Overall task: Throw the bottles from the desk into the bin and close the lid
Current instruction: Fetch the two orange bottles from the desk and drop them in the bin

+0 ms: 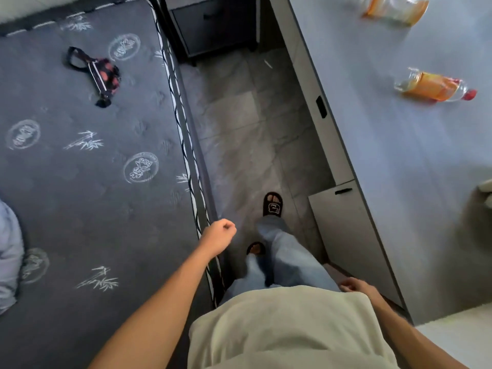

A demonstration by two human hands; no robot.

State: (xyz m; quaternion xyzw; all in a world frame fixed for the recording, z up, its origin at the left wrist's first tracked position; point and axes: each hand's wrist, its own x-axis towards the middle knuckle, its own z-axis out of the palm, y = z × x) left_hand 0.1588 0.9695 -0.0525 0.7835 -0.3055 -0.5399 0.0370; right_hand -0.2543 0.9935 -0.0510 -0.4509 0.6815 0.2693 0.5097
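Observation:
Two clear plastic bottles with orange labels lie on the grey desk (399,169) at the right. One bottle (434,86) has a red cap and lies on its side; the other bottle (396,8) is at the top edge, partly cut off. My left hand (221,234) is curled into a loose fist over the mattress edge, holding nothing. My right hand (355,284) hangs low by my hip near the desk's front, fingers curled and partly hidden by my shirt. Both hands are far from the bottles. No bin is in view.
A dark grey mattress (93,169) fills the left, with a small patterned bag (98,73) on it. A narrow tiled aisle (247,145) runs between bed and desk, where my slippered feet stand. A dark nightstand (213,25) closes the far end. Desk drawers (343,222) face the aisle.

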